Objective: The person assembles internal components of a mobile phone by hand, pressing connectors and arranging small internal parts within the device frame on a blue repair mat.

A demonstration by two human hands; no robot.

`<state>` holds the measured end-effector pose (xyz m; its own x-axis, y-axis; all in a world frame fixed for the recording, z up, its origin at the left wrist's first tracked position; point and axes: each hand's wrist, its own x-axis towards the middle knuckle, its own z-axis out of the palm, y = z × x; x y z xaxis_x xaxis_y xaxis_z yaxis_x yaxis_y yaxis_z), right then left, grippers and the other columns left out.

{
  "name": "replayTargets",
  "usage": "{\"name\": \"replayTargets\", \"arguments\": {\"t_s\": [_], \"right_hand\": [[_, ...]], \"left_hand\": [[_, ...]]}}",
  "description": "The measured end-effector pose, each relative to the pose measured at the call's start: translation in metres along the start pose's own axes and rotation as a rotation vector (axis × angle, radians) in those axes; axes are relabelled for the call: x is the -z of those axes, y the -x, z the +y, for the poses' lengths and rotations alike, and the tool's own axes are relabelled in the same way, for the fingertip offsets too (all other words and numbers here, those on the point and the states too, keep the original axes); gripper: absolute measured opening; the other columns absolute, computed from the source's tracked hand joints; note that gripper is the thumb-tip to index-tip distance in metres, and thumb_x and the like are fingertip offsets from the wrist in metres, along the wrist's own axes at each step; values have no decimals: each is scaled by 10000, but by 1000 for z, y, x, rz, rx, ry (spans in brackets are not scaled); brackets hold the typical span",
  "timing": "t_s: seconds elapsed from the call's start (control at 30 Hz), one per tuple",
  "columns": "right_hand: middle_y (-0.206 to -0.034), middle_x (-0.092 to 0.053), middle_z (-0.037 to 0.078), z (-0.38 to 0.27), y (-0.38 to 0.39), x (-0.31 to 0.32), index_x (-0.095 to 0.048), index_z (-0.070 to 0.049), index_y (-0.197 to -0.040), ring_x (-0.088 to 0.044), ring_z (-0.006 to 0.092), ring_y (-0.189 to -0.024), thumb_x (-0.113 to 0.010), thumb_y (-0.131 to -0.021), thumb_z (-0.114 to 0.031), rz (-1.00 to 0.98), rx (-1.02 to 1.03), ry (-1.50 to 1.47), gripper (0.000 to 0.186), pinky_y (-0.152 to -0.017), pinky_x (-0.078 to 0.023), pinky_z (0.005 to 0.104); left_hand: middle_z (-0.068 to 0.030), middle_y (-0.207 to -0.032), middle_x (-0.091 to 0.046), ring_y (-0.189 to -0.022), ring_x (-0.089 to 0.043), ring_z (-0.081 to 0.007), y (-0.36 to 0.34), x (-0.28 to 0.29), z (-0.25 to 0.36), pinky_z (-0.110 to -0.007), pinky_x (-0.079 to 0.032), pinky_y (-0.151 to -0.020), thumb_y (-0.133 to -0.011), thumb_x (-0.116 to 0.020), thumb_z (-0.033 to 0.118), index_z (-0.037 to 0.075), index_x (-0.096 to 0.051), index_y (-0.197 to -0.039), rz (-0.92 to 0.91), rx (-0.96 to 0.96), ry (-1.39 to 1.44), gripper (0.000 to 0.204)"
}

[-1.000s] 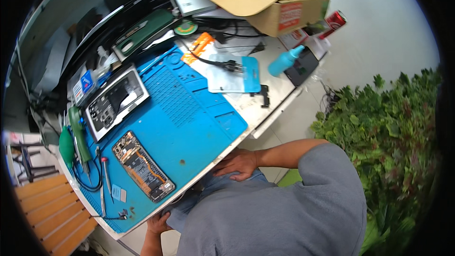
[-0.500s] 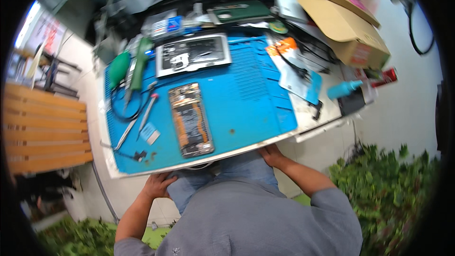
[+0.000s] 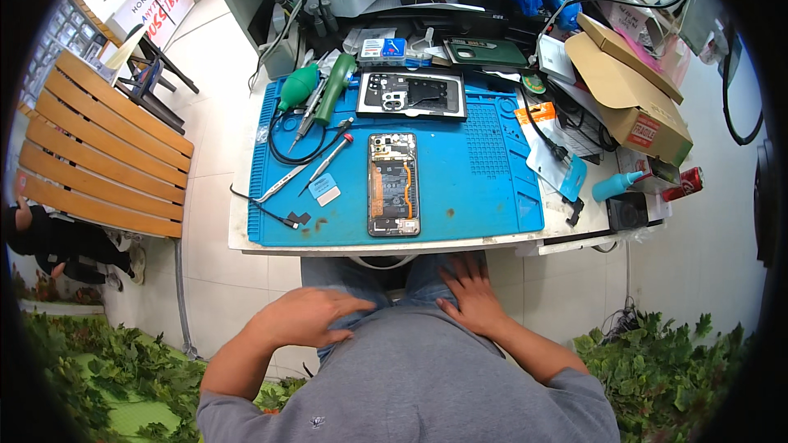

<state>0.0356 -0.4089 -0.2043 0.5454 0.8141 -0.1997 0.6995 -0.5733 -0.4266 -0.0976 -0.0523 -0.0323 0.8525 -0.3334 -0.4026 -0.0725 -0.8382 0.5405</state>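
Observation:
My left hand (image 3: 316, 316) is over my left thigh, fingers stretched out and thumb apart, holding nothing. Spread flat on the right thigh of my jeans lies my right hand (image 3: 469, 289), also holding nothing. Both are below the near table edge. Closest on the blue work mat (image 3: 328, 135) is an opened phone (image 3: 394, 189), its battery, orange flex cables and boards exposed. Left of it lie a red-topped screwdriver (image 3: 328, 166), silver tweezers (image 3: 281, 184) and a small blue-and-white card (image 3: 324, 189). Behind the phone sits a framed tray (image 3: 410, 117) with phone parts.
A green air blower (image 3: 299, 87) and a green-handled tool (image 3: 335, 90) lie at the mat's back left. Cardboard boxes (image 3: 624, 86), a teal bottle (image 3: 617, 186) and a red can (image 3: 683, 184) crowd the right. A slatted wooden bench (image 3: 107, 152) and another person (image 3: 66, 246) are at left.
The view has turned and steadied. My left hand has come inward over my lap from beside the thigh. My right hand now shows fully, spread on the thigh. The phone stays on the mat.

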Motion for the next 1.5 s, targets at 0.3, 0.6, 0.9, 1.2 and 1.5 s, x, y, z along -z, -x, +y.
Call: {"name": "replayTargets", "arguments": {"t_s": [0.3, 0.6, 0.9, 1.2, 1.5], "right_hand": [[-1737, -505, 157, -16, -42, -15, -705, -116, -1520, -370, 381, -1662, -625, -1062, -557, 64, -1, 84, 641, -1332, -181, 754], [-1708, -544, 131, -8, -38, -23, -719, -93, -1486, -388, 354, -1647, -647, -1050, -545, 65, -26, 26, 632, -1347, -168, 729], [-1686, -560, 119, -9, -48, -20, -707, -92, -1482, -392, 342, -1632, -653, -1051, -538, 68, -1, 68, 623, -1351, -181, 695], [-1638, -622, 109, -4, -50, -26, -713, -121, -1506, -472, 330, -1579, -678, -1033, -535, 77, -26, 13, 630, -1345, -203, 670], [-1511, -712, 112, 19, -39, -26, -786, -122, -1378, -570, 347, -1487, -706, -1040, -404, 147, 0, -203, 448, -1324, -304, 602]], "left_hand": [[-109, -1172, -800, -1136, -719, -323, -80, 82, 24, -456, -583, -979, -894, -899, 546, 84, -732, -1378, 876, -213, -282, 690], [-140, -1386, -755, -1382, -650, -349, -87, 71, 3, -490, -516, -1157, -898, -904, 501, 103, -737, -1445, 682, -94, -265, 697], [-163, -1607, -640, -1557, -510, -365, -100, 60, 12, -554, -378, -1306, -943, -817, 611, -21, -696, -1468, 691, -34, -415, 831], [-247, -1624, -603, -1541, -534, -402, -103, 52, 18, -510, -404, -1305, -933, -836, 597, -71, -657, -1487, 659, -20, -445, 886], [-214, -1609, -639, -1532, -575, -387, -95, 46, 11, -488, -470, -1265, -900, -911, 478, 8, -720, -1445, 721, -48, -294, 744]]}}
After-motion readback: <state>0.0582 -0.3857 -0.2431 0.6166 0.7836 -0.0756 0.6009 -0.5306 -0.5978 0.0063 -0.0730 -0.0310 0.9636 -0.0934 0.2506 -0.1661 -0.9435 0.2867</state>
